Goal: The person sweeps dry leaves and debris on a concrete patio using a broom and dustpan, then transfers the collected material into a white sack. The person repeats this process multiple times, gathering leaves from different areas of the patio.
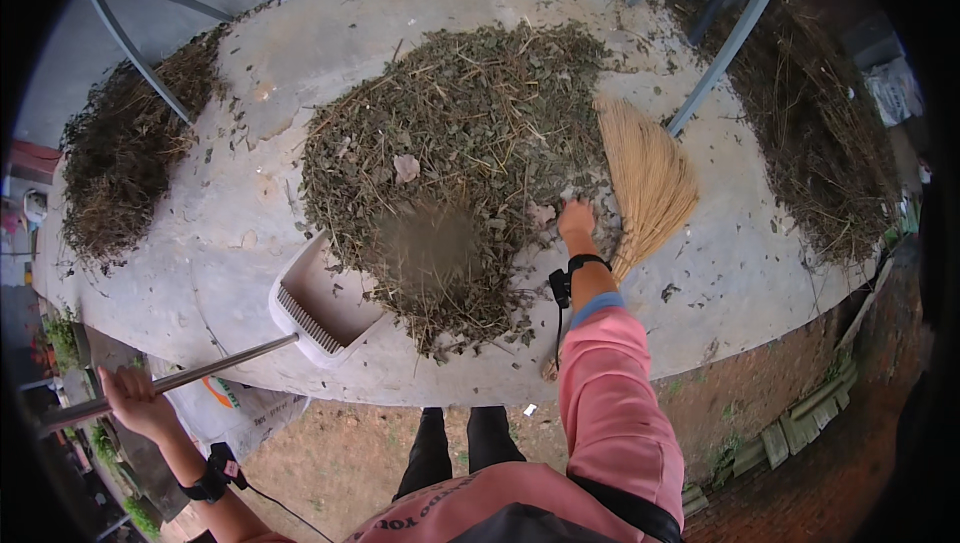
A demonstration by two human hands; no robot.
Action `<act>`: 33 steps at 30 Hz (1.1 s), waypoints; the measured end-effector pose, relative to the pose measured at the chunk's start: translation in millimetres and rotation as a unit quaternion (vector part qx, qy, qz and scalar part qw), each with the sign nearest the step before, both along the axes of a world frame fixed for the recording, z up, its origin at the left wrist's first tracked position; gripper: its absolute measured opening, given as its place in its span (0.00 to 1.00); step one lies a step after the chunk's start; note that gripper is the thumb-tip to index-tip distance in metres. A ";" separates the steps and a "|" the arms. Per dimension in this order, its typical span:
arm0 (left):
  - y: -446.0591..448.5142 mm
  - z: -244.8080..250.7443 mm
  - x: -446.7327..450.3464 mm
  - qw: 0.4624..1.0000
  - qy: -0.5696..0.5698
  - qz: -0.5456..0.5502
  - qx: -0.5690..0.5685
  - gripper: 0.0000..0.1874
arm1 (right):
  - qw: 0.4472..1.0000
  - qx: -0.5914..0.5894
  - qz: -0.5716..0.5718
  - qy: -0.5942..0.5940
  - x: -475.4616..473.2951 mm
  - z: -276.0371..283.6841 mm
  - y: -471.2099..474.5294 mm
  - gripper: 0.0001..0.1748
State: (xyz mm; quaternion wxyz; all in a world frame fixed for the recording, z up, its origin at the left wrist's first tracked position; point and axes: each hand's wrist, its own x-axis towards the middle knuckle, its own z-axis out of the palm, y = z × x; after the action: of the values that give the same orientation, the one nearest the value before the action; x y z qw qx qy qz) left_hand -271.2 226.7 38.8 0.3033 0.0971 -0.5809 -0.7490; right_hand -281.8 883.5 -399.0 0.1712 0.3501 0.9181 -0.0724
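Note:
A wide pile of dried leaves and stems (480, 130) covers the middle of the concrete slab. At the lower left, my left hand (139, 400) is closed around the metal handle (217, 359) of a white dustpan with a comb-toothed edge (330, 310). The dustpan lies on the slab against the pile's lower left side, its mouth towards the leaves. My right hand (577, 219) reaches down at the pile's right edge, near a pale dry leaf; its fingertips are partly hidden. Close beside it on the right lies a straw broom (649, 175), its bristles spread and its handle partly under my arm.
Heaps of dried brushwood lie at the left (127, 160) and right (817, 130). Grey metal legs (731, 47) stand on the slab at both sides. The slab's edge (450, 396) is close to my legs, with a printed sack (240, 408) below it at the left.

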 end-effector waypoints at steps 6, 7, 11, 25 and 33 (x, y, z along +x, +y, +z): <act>-15.0 -0.6 9.9 1.000 0.002 -0.025 -0.009 0.21 | 0.979 -0.011 -0.103 0.176 24.8 8.5 3.8 0.13; -17.6 0.0 11.1 0.999 0.004 -0.041 -0.004 0.21 | 0.975 -0.033 -0.119 0.186 24.8 7.4 5.1 0.13; -16.6 -3.9 6.5 0.999 0.008 -0.040 -0.022 0.23 | 0.972 -0.062 -0.105 0.201 15.3 -5.8 1.8 0.11; -7.1 -2.7 2.3 0.999 0.019 -0.031 -0.022 0.22 | 0.924 0.010 -0.082 0.373 12.0 1.5 -13.7 0.06; -17.7 -5.7 3.2 0.998 -0.014 -0.041 -0.043 0.21 | 0.528 -0.699 -0.381 0.295 159.8 148.1 -118.2 0.11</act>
State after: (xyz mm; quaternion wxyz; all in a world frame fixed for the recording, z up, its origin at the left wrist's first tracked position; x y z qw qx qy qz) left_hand -267.9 209.0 33.1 0.2685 0.0706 -0.6201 -0.7337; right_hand -122.0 765.2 -250.9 0.0371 0.3935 0.3514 -0.8487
